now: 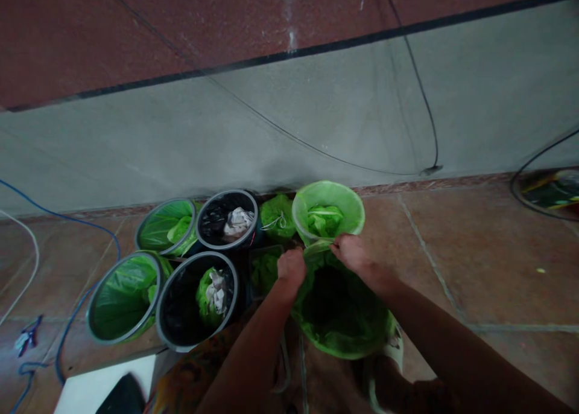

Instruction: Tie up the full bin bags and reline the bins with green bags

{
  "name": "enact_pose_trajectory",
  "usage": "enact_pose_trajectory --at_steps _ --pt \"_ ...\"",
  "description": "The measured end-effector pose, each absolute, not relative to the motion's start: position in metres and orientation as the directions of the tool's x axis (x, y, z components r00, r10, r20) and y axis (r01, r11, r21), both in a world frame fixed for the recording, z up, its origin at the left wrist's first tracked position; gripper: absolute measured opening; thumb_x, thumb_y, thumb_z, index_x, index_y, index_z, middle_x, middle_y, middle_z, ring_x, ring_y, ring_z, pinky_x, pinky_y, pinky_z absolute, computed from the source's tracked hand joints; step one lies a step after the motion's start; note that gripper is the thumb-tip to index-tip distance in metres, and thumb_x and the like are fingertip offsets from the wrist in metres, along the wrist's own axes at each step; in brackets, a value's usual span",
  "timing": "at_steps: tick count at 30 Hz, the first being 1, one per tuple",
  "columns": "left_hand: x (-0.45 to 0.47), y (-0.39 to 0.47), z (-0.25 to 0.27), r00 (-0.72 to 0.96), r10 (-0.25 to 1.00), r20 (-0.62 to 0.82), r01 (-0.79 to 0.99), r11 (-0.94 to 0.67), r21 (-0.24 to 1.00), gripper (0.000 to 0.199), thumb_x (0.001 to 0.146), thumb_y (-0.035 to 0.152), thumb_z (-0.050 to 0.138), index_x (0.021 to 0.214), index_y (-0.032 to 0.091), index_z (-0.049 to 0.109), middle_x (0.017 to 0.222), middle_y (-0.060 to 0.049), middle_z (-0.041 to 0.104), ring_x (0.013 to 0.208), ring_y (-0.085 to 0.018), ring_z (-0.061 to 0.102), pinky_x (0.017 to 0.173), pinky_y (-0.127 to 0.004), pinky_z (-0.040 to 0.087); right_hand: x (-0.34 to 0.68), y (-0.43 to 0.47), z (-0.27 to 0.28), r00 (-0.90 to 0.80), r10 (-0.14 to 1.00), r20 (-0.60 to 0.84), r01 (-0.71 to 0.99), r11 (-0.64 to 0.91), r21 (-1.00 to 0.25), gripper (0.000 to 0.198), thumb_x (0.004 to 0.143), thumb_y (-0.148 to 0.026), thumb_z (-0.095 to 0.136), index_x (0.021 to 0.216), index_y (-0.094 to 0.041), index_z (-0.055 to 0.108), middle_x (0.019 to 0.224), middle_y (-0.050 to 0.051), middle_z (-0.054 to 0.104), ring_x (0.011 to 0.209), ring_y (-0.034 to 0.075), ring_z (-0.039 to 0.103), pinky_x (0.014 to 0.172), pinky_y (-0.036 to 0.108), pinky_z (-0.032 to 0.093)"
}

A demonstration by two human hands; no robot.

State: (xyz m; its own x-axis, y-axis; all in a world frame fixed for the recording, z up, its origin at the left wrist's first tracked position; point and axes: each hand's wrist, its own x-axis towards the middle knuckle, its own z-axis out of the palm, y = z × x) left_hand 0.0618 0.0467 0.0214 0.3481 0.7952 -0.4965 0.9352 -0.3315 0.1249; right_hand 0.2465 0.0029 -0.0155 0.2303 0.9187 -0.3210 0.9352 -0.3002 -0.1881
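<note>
Hands at a bin bag
Left hand (292, 266) and right hand (351, 252) each pinch the far rim of the green bag (337, 332) lining the bin.

Setting: indoor utility or service corner, likely a cleaning area of a building. Evidence: tiled floor (474, 263) in brown, grey painted wall (316, 118) across mid frame with a dark red band above. Small lined waste bins (181, 305) clustered at lower left. Loose blue cable (67, 323) along the left edge.
</note>
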Motion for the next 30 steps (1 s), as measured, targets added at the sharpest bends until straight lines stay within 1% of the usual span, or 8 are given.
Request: enact_pose_trajectory --at_steps 6,11,15,18,21,24,27,30 --pt "0.056 0.047 0.023 0.332 0.768 -0.547 0.937 -0.335 0.098 0.032 0.093 0.014 0.052 0.116 0.015 0.074 0.117 -0.019 0.076 0.116 -0.028 0.072 0.094 -0.032 0.056 0.248 0.001 -0.013 0.305 0.898 -0.317 0.921 -0.363 -0.14 0.026 0.097 -0.029 0.055 0.111 -0.014 0.071 0.102 0.015 0.078 0.091 0.024 0.073 0.07 0.028 0.047" --pt "0.055 0.049 0.028 0.306 0.752 -0.583 0.946 -0.311 0.095 0.03 0.092 0.01 0.053 0.111 0.012 0.076 0.119 -0.021 0.075 0.117 -0.031 0.071 0.092 -0.033 0.056 0.246 0.005 -0.008 0.281 0.895 -0.346 0.921 -0.352 -0.164 0.027 0.097 -0.025 0.054 0.117 -0.014 0.069 0.11 0.017 0.076 0.099 0.026 0.074 0.076 0.03 0.05" --pt "0.054 0.052 0.04 0.316 0.76 -0.568 0.943 -0.315 0.104 0.039 0.088 0.012 0.061 0.126 0.013 0.068 0.124 -0.021 0.073 0.118 -0.032 0.071 0.093 -0.036 0.056 0.241 0.005 -0.006 0.269 0.9 -0.344 0.921 -0.345 -0.181 0.026 0.097 -0.022 0.053 0.114 -0.013 0.072 0.111 0.018 0.076 0.103 0.027 0.073 0.081 0.031 0.052" --pt "0.058 0.055 0.05 0.364 0.798 -0.48 0.93 -0.339 0.142 0.051 0.086 0.019 0.067 0.136 0.015 0.059 0.129 -0.019 0.07 0.116 -0.031 0.071 0.094 -0.037 0.056 0.247 0.001 -0.001 0.264 0.919 -0.292 0.902 -0.343 -0.264 0.027 0.093 -0.024 0.061 0.117 -0.015 0.072 0.115 0.015 0.076 0.104 0.026 0.073 0.087 0.03 0.053" --pt "0.069 0.057 0.053 0.451 0.801 -0.394 0.892 -0.399 0.212 0.04 0.092 0.023 0.062 0.132 0.017 0.061 0.129 -0.015 0.069 0.114 -0.028 0.07 0.098 -0.036 0.055 0.266 -0.009 0.006 0.364 0.905 -0.221 0.813 -0.424 -0.399 0.029 0.096 -0.029 0.059 0.119 -0.018 0.074 0.12 0.012 0.076 0.104 0.026 0.073 0.091 0.033 0.054" --pt "0.084 0.059 0.046 0.535 0.781 -0.322 0.842 -0.463 0.277 0.033 0.098 0.027 0.055 0.129 0.021 0.065 0.13 -0.01 0.07 0.119 -0.023 0.067 0.105 -0.033 0.05 0.286 -0.02 0.011 0.468 0.857 -0.216 0.719 -0.511 -0.471 0.03 0.1 -0.027 0.051 0.112 -0.019 0.078 0.119 0.012 0.077 0.101 0.026 0.073 0.089 0.035 0.054" --pt "0.093 0.061 0.031 0.602 0.737 -0.308 0.795 -0.516 0.318 0.031 0.103 0.029 0.047 0.124 0.024 0.069 0.127 -0.007 0.072 0.118 -0.021 0.066 0.106 -0.031 0.049 0.292 -0.025 0.011 0.444 0.868 -0.221 0.707 -0.491 -0.509 0.03 0.1 -0.027 0.052 0.106 -0.018 0.079 0.114 0.011 0.078 0.096 0.024 0.073 0.084 0.031 0.052" --pt "0.095 0.064 0.018 0.657 0.689 -0.307 0.752 -0.571 0.328 0.03 0.103 0.029 0.048 0.12 0.024 0.072 0.125 -0.007 0.073 0.117 -0.021 0.067 0.106 -0.031 0.049 0.283 -0.023 0.004 0.354 0.909 -0.218 0.752 -0.416 -0.512 0.027 0.099 -0.028 0.056 0.106 -0.019 0.08 0.11 0.009 0.079 0.095 0.019 0.072 0.084 0.025 0.05"
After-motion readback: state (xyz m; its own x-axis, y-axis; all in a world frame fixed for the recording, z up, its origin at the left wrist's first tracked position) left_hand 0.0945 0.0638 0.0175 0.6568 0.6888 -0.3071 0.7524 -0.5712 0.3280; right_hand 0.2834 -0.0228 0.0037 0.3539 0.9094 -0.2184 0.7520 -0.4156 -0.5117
